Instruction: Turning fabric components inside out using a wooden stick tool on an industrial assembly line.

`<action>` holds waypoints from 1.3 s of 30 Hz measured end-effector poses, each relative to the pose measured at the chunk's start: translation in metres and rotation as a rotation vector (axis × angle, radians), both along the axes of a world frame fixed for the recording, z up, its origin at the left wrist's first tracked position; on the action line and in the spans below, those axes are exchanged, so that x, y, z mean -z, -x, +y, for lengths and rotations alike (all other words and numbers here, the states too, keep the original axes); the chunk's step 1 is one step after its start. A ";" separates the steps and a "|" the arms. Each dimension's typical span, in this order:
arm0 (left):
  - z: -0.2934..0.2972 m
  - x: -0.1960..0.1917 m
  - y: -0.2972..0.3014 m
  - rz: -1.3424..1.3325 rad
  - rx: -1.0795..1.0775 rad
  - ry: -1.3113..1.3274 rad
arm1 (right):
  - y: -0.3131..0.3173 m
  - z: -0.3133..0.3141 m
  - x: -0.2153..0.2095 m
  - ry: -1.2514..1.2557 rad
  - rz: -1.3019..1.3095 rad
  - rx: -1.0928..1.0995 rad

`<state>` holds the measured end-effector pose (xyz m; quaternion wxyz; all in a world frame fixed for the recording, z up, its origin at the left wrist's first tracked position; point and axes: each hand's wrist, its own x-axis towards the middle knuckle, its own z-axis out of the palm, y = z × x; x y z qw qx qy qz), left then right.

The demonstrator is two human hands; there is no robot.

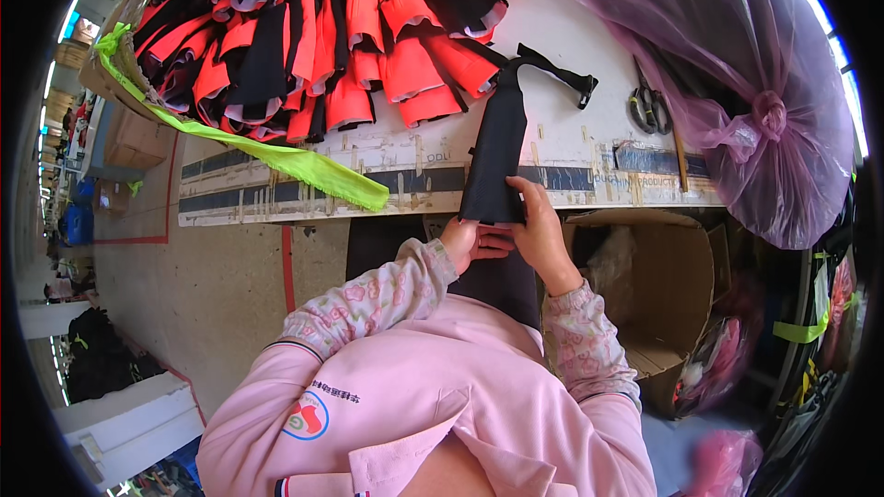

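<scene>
A long black fabric piece [495, 147] lies over the near edge of the table, its near end in my hands. From its far end a narrow black strap bends off to the right. My left hand [471, 243] grips the near end from below, part of its fingers hidden by the cloth. On the right edge of the same piece, my right hand [541, 228] holds it, index finger along the top. Beyond, to the left, several orange and black fabric pieces [331, 46] are heaped in overlapping rows.
A bright yellow-green fabric strip [313, 170] trails along the front of the white table [552, 14]. Black-handled scissors [649, 110] lie at the right, beside a knotted purple plastic bag [773, 120]. An opened cardboard box [645, 304] stands below the table edge.
</scene>
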<state>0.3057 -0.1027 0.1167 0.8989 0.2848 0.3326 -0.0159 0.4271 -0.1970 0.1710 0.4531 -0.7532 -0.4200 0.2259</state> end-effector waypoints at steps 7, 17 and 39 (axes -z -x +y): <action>-0.014 -0.015 -0.010 0.122 -0.090 -0.144 | -0.040 -0.012 -0.028 0.186 0.075 -0.381; -0.030 -0.003 -0.017 0.152 -0.125 -0.286 | -0.022 0.072 0.010 0.103 -0.736 -0.080; -0.022 -0.002 -0.025 0.024 0.072 -0.120 | -0.271 -0.106 0.036 0.900 -0.933 0.634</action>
